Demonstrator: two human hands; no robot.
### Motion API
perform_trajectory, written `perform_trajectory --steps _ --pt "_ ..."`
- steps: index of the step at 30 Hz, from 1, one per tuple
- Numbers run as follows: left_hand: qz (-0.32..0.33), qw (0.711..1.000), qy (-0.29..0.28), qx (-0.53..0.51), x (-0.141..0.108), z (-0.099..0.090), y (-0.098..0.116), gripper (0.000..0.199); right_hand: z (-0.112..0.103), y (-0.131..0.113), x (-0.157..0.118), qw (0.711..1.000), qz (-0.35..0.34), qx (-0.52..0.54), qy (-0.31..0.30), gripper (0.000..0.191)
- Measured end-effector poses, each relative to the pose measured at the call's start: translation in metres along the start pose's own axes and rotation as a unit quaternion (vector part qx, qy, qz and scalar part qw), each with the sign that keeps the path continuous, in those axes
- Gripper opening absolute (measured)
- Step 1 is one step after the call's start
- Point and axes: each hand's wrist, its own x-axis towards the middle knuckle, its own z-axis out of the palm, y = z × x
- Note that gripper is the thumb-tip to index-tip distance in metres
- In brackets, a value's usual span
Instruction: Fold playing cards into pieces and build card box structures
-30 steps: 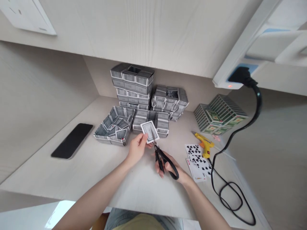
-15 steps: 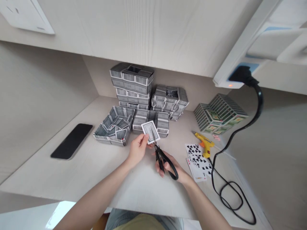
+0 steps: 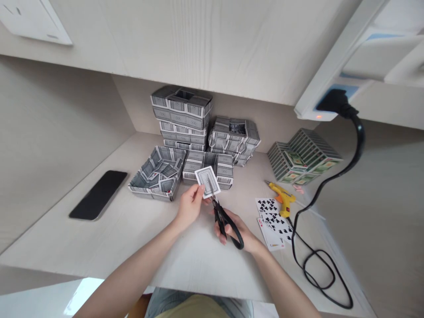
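A playing card [image 3: 206,180], its grey patterned back facing up, is pinched by its lower left edge in my left hand [image 3: 191,205]. My right hand [image 3: 232,226] grips black-handled scissors [image 3: 228,224], whose blades lie over the lower part of the card. Behind the card stands a box built from playing cards [image 3: 225,165]. To its left, an open tray made of cards [image 3: 155,193] holds several loose cards or card pieces. Part of the fingers of both hands is hidden behind the card and the handles.
A yellow glue gun [image 3: 284,198] lies beside several face-up cards [image 3: 271,227] on the right, its black cord [image 3: 309,278] looping across the desk. Stacked card boxes [image 3: 180,112] stand at the back. Green-and-white card packs [image 3: 304,157] sit far right, a phone [image 3: 98,195] far left.
The scissor handles have drawn slightly closer together. Both hands and the card stay in nearly the same place; the whole view has shifted very slightly.
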Motion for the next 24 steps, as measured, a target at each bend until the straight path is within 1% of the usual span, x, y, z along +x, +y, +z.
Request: perform_trajectory --steps 7,14,24 --pt "-0.001 1.0 -0.001 -0.008 0.0002 0.0008 -0.001 0.029 0.0017 -0.0001 0.0013 1.0 -0.004 0.005 0.002 0.069" --pt "-0.007 1.0 0.0 -0.014 0.0006 0.0015 -0.0023 0.03 0.0034 -0.0007 0.0013 1.0 0.003 0.004 0.018 0.069" --pt "-0.001 1.0 0.002 -0.017 0.0006 0.0014 -0.0006 0.028 0.002 0.0019 0.001 1.0 0.004 0.009 0.02 0.069"
